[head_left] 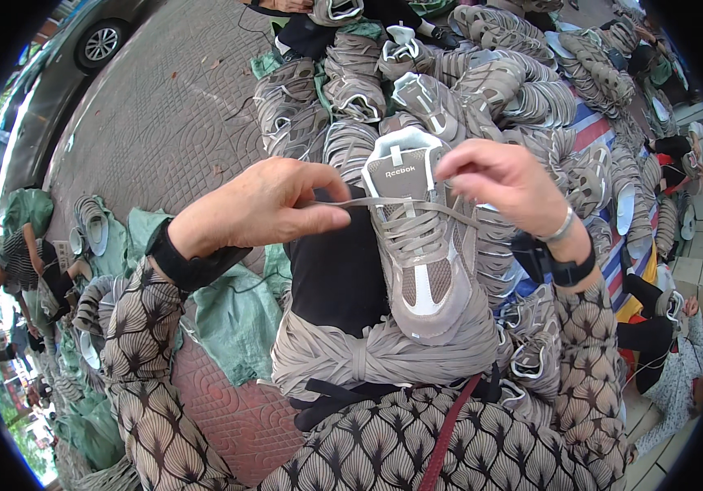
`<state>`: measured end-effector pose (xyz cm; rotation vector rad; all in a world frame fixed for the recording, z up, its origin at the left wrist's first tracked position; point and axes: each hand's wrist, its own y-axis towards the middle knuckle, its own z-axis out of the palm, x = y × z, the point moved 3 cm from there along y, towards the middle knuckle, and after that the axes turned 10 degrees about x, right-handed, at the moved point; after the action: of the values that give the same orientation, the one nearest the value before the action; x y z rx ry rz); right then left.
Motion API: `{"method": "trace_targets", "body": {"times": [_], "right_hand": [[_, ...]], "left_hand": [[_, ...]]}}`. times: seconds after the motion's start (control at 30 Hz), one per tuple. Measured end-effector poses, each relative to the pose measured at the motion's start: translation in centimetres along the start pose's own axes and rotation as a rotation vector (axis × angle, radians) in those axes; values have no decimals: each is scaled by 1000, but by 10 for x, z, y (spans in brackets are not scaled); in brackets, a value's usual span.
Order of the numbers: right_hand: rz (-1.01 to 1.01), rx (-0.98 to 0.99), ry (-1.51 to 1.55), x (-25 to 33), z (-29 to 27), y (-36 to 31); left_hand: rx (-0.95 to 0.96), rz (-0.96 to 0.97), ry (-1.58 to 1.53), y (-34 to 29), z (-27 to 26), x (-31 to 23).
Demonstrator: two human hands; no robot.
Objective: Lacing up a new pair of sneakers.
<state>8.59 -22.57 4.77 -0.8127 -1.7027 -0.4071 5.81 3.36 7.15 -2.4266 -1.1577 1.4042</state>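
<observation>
A grey-brown sneaker (449, 307) with white trim rests on my lap, its toe toward me and its tongue pointing away. Flat grey shoelace (413, 236) runs in rows across its front. My left hand (274, 200), left of the tongue, pinches a lace end stretched taut from the upper eyelets. On the other side, my right hand (515, 184) has its fingers curled and drawn together beside the collar. Whatever is between those fingertips is too blurred to make out. A loose lace length hangs below that hand. Under the toe lies a thick bundle of grey laces (327, 356).
Stacked sneakers (482, 82) pile up ahead and to the right, partly on a striped sheet (592, 131). Green sacking (237, 319) lies at left on the paving. Other people sit at left (36, 262) and right (670, 352). A parked car (49, 90) stands far left.
</observation>
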Motion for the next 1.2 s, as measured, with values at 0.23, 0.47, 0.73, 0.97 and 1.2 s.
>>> {"method": "trace_targets", "body": {"times": [0.23,0.47,0.73,0.97,1.2], "right_hand": [[-121,153,-317,9,22,29],[-327,115,-651,-4,35,30],[-222,287,-369,-2,29,33],[14,474,106,8,31,28],[-297,378,581,-5,2,23]], "left_hand": [[-125,75,-271,3,10,28],[-163,-151,-220,19,18,28],[-162,333,116,48,33,8],[233,183,-690,32,27,22],[84,140,-747,-14,10,37]]}}
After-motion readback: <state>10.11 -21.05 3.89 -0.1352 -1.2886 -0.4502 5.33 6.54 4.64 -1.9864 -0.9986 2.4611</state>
